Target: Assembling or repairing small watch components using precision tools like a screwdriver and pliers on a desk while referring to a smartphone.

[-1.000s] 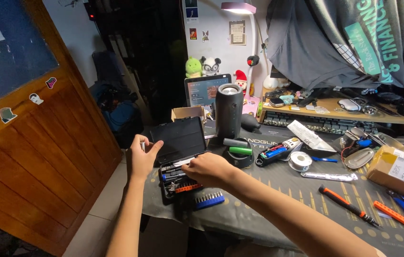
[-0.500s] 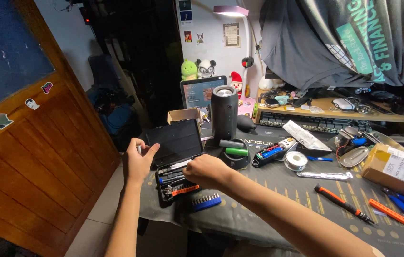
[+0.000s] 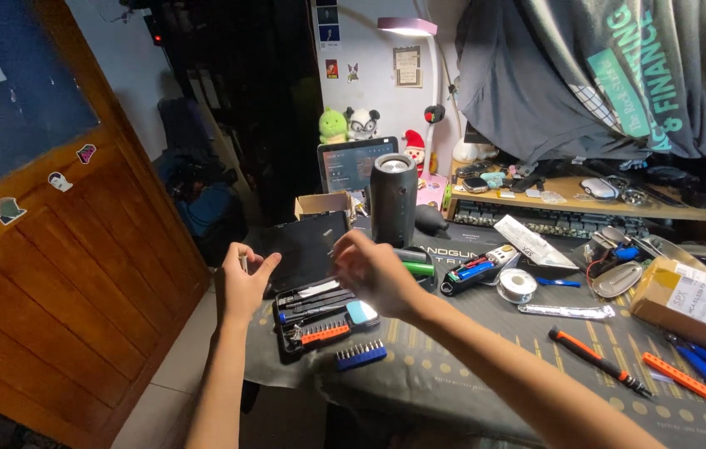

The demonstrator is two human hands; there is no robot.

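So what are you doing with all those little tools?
A person's two hands are over an open black tool case at the edge of a cluttered table. The left hand is by the raised lid, fingers spread. The right hand hovers above the case, and I cannot tell whether it holds anything. A blue strip of screwdriver bits lies just in front, and a tall dark speaker stands behind.

Black tool kit case (image 3: 320, 312), lid open, at table edge
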